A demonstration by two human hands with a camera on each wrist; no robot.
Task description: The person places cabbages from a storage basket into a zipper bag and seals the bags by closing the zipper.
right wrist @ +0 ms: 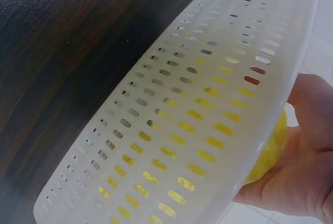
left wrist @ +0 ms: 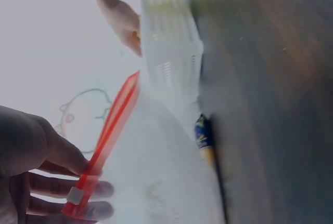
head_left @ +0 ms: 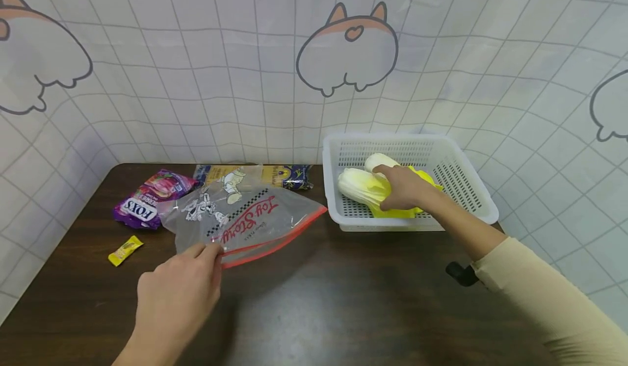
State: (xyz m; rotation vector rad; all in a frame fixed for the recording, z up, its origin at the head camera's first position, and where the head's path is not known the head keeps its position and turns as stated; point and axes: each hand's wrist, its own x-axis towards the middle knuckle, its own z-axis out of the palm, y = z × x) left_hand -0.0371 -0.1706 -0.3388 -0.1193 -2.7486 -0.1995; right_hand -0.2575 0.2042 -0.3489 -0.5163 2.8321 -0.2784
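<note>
My left hand (head_left: pixel 179 287) pinches a clear zip bag (head_left: pixel 255 213) printed "Toy Story" at the left end of its red zip edge. A white slider (left wrist: pixel 75 196) sits on that edge in the left wrist view. The bag hangs flat, its other end pointing toward the basket. Over the white slotted basket (head_left: pixel 471 191), my right hand (head_left: pixel 404 186) grips the front napa cabbage (head_left: pixel 360 185), thumb on the near side. Another napa cabbage (head_left: pixel 380 162) lies just behind it. In the right wrist view, the basket wall partly hides the hand (right wrist: pixel 307 161) and yellow leaves.
A purple Fox's berries candy bag (head_left: pixel 152 199) lies at the left, with a small yellow packet (head_left: pixel 125 250) in front. Behind the zip bag is a blue and yellow package (head_left: pixel 287 176). A black object (head_left: pixel 461 274) shows by the right sleeve. A tiled-pattern curtain backs the table.
</note>
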